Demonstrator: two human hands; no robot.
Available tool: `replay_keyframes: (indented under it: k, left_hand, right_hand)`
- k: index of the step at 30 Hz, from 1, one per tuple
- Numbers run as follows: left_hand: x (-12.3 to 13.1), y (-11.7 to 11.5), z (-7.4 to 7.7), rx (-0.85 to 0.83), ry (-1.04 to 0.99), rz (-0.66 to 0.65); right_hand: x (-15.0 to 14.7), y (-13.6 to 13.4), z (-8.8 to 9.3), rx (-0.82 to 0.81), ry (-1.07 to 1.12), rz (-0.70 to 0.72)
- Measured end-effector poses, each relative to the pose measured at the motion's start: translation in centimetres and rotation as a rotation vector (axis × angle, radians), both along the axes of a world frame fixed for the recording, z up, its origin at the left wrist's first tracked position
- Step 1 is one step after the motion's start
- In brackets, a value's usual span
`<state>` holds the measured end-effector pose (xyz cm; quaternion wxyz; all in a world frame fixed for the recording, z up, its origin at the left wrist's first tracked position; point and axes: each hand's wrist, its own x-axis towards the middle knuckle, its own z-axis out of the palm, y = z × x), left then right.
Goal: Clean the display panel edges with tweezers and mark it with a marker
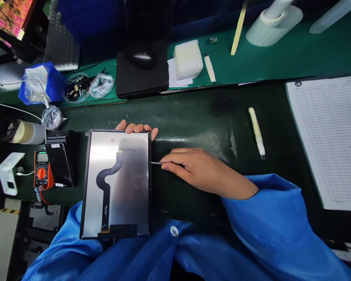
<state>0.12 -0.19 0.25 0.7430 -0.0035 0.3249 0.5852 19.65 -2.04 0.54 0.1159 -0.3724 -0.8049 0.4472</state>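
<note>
A tablet display panel (134, 187), silver-backed with a dark frame, lies face down across my left hand (136, 128). Only the fingertips of that hand show, curled over the panel's far edge; its palm is hidden beneath. A dark flex cable (105, 195) winds over the silver back. My right hand (193, 168) pinches a thin metal tool (156, 162), which looks like tweezers, though its kind is partly hidden by the fingers. The tool's tip meets the right edge of the panel.
To the left stand an orange multimeter (41, 171), a black phone (59, 164) and a blue bin (42, 84). A mouse (140, 55) and white wipes (188, 59) sit on the back ledge. Rightward lie a taped brush-like stick (256, 132) and a lined paper pad (330, 144).
</note>
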Motion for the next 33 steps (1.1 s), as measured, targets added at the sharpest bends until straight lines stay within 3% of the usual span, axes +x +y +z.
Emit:
replay_keyframes:
  k: [5, 12, 19, 26, 33]
  left_hand:
    - [0.08, -0.15, 0.05, 0.027, -0.032, -0.005]
    - [0.25, -0.10, 0.35, 0.006, 0.021, 0.011]
    - [0.34, -0.16, 0.50, 0.023, 0.067, 0.011]
    - [0.36, -0.08, 0.62, -0.007, 0.010, 0.003]
    - [0.27, -0.23, 0.51, 0.008, 0.043, -0.006]
  right_hand:
    - [-0.10, -0.13, 0.18, -0.114, 0.008, -0.071]
    - [-0.06, 0.04, 0.11, 0.002, -0.014, -0.004]
    - [-0.04, -0.15, 0.19, -0.098, -0.016, -0.068]
    - [0.02, -0.04, 0.28, -0.016, -0.014, 0.007]
    - [-0.18, -0.18, 0.36, -0.122, -0.037, -0.074]
